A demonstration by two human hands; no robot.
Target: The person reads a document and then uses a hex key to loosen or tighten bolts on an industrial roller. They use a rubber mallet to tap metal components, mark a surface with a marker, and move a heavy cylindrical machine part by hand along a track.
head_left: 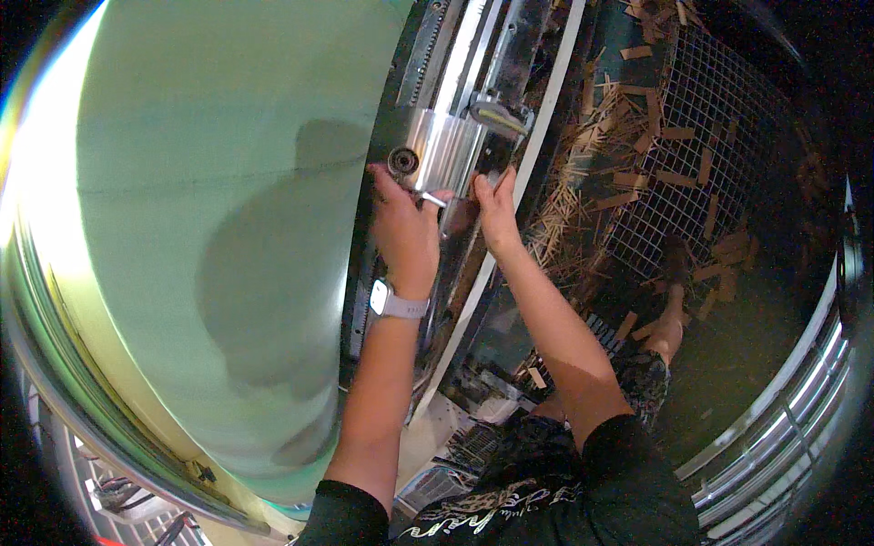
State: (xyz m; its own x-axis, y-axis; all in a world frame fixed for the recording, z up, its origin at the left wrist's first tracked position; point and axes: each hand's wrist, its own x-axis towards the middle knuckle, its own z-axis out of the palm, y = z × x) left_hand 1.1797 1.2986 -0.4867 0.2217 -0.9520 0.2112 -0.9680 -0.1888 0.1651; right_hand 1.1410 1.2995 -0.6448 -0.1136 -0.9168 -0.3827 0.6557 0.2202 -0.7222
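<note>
A bright ridged metal block sits on a long machine rail, with a dark round socket at its left end. My left hand, a watch on its wrist, is closed at the block's near edge. A short silver rod shows at its thumb and fingers. My right hand is closed on the block's near right corner, thumb and fingers pinching the dark edge part there. Its fingertips are partly hidden. A grey oval piece stands at the block's far right corner.
A large pale green roller fills the left side, close to my left arm. On the right, a wire grid lies among scattered brown strips and thin sticks. A pale rail runs between. Curved metal bars are at lower right.
</note>
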